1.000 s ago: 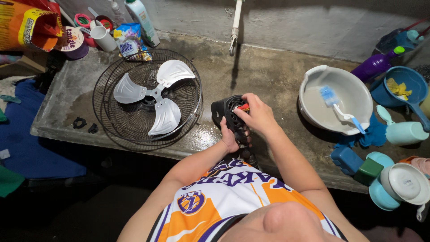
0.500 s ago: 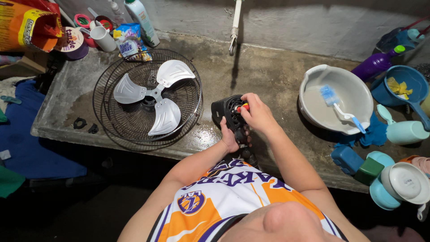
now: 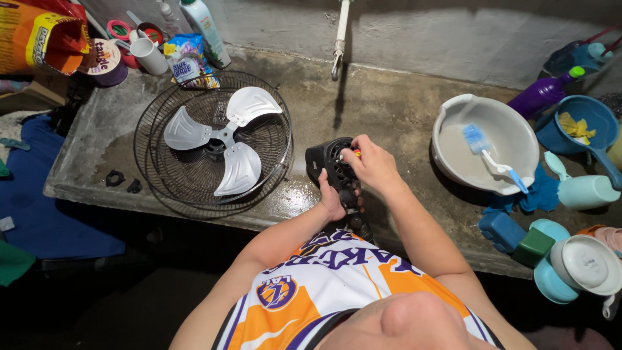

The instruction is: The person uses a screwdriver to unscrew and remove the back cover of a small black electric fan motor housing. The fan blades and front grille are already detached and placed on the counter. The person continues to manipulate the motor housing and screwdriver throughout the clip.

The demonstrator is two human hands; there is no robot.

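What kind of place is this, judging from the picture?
Probably a home washing area: a wet concrete counter with a tap above it, a basin holding a scrub brush, and detergent bottles.

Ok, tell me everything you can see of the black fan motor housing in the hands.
The black fan motor housing looks like moulded plastic, rounded, with vent slots on the face turned up. It is held over the wet concrete slab, right of the wire fan guard. The left hand supports it from below at its near side; the right hand rests on top, fingertips at a small red-orange part. A dark stem runs down toward the person's body. Its underside is hidden.
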